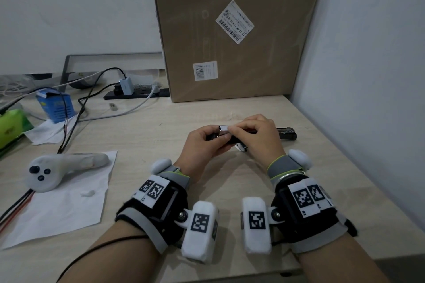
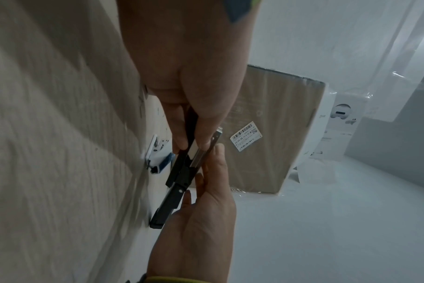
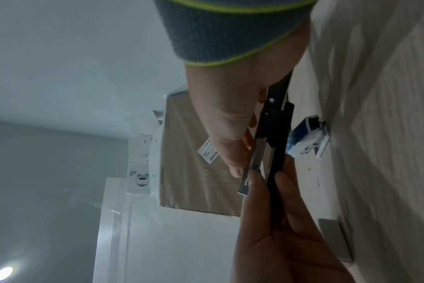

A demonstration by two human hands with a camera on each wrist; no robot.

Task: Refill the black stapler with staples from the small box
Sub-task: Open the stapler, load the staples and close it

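The black stapler (image 1: 286, 133) is swung open above the desk, its top arm reaching right. My left hand (image 1: 218, 139) grips the base end; in the left wrist view its fingers (image 2: 180, 145) pinch the black body (image 2: 179, 172). My right hand (image 1: 233, 130) pinches the silver staple rail (image 1: 222, 128) on top of the stapler (image 3: 276, 153). Its thumb lies along that rail (image 3: 252, 164). I cannot tell whether a staple strip sits in the rail. The small white and blue staple box (image 1: 241, 147) lies open on the desk under my right hand, also seen as the box (image 3: 307, 137).
A tall cardboard box (image 1: 230, 30) stands just behind the hands, and a wall (image 1: 368, 76) closes the right side. At the left are a power strip (image 1: 138, 94) with cables, a blue carton (image 1: 56, 105), and a white controller (image 1: 46, 174) on paper.
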